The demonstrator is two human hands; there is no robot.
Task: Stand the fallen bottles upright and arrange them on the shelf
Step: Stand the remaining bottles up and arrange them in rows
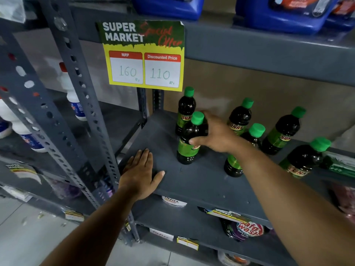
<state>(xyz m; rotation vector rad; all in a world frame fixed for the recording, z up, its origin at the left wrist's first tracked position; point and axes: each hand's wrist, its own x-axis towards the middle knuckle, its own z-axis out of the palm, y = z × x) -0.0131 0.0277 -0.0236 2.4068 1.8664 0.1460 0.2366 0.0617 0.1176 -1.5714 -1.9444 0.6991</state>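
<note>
While left hand (141, 172) lies flat, fingers together | right hand (215, 135) fingers clamp SUNNY bottle (189, 139)

The left hand (141, 172) lies palm down, its fingers (143, 157) straight and close together, thumb spread out to the side. The left forearm runs bare from the lower edge up to it. The right hand (215, 134) reaches forward on a long bare arm, its fingers curled around something, thumb (197, 140) across the near side, wrist nearly straight.
</note>
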